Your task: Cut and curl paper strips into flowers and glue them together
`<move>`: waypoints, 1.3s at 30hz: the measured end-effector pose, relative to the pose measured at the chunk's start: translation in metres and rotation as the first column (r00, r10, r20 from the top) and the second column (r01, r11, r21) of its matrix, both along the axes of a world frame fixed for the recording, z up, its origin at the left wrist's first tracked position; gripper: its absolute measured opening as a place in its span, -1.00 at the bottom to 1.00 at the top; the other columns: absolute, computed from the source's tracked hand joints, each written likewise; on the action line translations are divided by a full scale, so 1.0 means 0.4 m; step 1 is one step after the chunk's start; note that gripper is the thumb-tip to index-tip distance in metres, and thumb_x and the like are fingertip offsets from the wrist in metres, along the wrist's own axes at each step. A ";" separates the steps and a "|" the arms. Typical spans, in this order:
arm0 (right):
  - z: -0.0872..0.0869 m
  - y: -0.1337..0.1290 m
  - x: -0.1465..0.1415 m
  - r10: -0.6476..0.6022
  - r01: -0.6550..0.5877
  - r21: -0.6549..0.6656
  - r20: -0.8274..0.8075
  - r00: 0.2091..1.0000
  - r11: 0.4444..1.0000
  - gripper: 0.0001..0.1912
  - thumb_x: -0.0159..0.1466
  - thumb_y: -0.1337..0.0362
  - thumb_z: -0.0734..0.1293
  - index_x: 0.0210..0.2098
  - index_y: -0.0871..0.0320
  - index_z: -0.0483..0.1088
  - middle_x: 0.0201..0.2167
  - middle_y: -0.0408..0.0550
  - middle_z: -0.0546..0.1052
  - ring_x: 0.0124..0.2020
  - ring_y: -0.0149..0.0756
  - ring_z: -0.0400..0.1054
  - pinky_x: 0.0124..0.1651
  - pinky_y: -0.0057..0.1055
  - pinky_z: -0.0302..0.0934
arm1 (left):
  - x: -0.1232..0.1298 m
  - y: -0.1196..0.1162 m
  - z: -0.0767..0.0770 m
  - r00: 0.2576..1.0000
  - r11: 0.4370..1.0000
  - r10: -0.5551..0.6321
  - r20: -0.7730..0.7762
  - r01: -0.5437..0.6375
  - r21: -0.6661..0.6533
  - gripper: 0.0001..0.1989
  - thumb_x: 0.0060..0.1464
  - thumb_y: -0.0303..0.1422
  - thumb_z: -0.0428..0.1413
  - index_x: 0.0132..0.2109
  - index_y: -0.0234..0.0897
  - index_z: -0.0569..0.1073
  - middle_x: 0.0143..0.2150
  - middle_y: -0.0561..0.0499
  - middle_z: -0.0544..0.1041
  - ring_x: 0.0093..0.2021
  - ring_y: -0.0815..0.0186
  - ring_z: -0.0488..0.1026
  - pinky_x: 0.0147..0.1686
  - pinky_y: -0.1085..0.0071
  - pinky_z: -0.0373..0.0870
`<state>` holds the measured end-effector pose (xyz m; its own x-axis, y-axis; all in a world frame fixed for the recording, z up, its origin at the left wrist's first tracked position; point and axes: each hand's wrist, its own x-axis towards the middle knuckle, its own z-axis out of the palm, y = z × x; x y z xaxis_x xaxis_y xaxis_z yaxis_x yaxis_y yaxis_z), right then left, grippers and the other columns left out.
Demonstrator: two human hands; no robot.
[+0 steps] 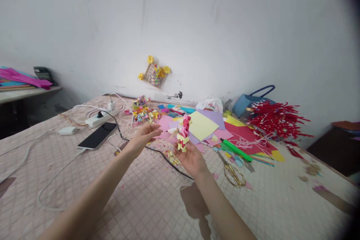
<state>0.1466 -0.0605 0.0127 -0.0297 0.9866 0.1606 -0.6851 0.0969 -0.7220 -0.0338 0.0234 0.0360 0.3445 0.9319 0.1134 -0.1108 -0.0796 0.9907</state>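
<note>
My right hand [194, 159] is closed around a small bunch of cut paper pieces [184, 135], red and pink at the top and pale yellow lower down. The bunch stands upright above my fingers. To its left, my left hand [144, 138] is held in the air with its fingers stretched towards the bunch, apart from it, and nothing shows in them. Small yellow paper scraps [172, 157] lie on the table below and between the hands. Behind are coloured paper sheets [204, 125].
On the right are gold-handled scissors [234, 176], a green cutter [237, 150], white string [253, 142] and a red beaded bundle [278, 120]. A phone [98, 135], a power strip [101, 118] and cables lie left. A black cable [168, 161] runs beneath my hands. Colourful paper pieces [146, 114] sit behind.
</note>
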 end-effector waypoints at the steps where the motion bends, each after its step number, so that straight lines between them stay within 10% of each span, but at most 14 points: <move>1: -0.001 -0.001 -0.001 0.017 -0.017 -0.005 -0.002 1.000 1.000 -0.81 0.07 0.28 0.35 -0.28 0.06 0.41 -0.34 -0.17 0.50 -0.26 -0.32 0.39 -0.18 -0.32 0.26 | -0.002 0.000 -0.003 1.000 1.000 0.006 -0.002 -0.006 0.007 -0.59 -0.13 -0.17 0.24 -0.11 -0.23 0.46 -0.16 -0.06 0.53 -0.18 0.28 0.46 -0.29 0.45 0.28; 17: -0.038 -0.026 -0.050 0.253 -0.253 -0.075 -0.011 0.968 0.965 -0.79 0.04 0.21 0.37 -0.31 0.08 0.37 -0.36 -0.13 0.45 -0.27 -0.29 0.32 -0.24 -0.33 0.23 | -0.002 -0.025 0.007 0.981 0.929 0.186 0.054 -0.194 0.315 -0.74 -0.04 -0.26 0.19 -0.18 -0.26 0.45 -0.22 -0.05 0.50 -0.20 0.27 0.42 -0.17 0.36 0.31; 19: -0.036 -0.026 -0.048 0.249 -0.249 -0.069 -0.005 0.968 0.966 -0.77 0.03 0.21 0.37 -0.30 0.08 0.37 -0.35 -0.13 0.45 -0.28 -0.31 0.32 -0.24 -0.35 0.23 | -0.007 -0.044 0.026 0.967 0.874 0.246 0.067 -0.251 0.415 -0.80 -0.02 -0.30 0.18 -0.20 -0.22 0.46 -0.18 -0.03 0.47 -0.14 0.26 0.39 -0.10 0.35 0.27; 25: -0.036 -0.025 -0.049 0.230 -0.226 -0.072 0.052 0.972 0.971 -0.74 0.05 0.18 0.36 -0.26 0.08 0.36 -0.35 -0.12 0.45 -0.28 -0.28 0.33 -0.23 -0.31 0.23 | -0.005 -0.081 0.066 0.903 0.463 0.399 -0.160 -0.048 0.885 -0.90 0.10 -0.36 0.08 -0.30 -0.18 0.50 -0.30 -0.05 0.47 -0.22 0.22 0.35 -0.13 0.26 0.22; 39: -0.044 -0.026 -0.058 0.307 -0.305 -0.069 0.016 0.952 0.950 -0.73 0.05 0.25 0.36 -0.23 0.09 0.36 -0.35 -0.16 0.43 -0.28 -0.33 0.34 -0.24 -0.37 0.21 | -0.015 -0.057 0.055 0.818 0.310 0.445 -0.363 0.240 0.920 -0.82 0.18 -0.34 -0.01 -0.24 -0.14 0.50 -0.25 -0.06 0.50 -0.18 0.19 0.31 -0.15 0.27 0.11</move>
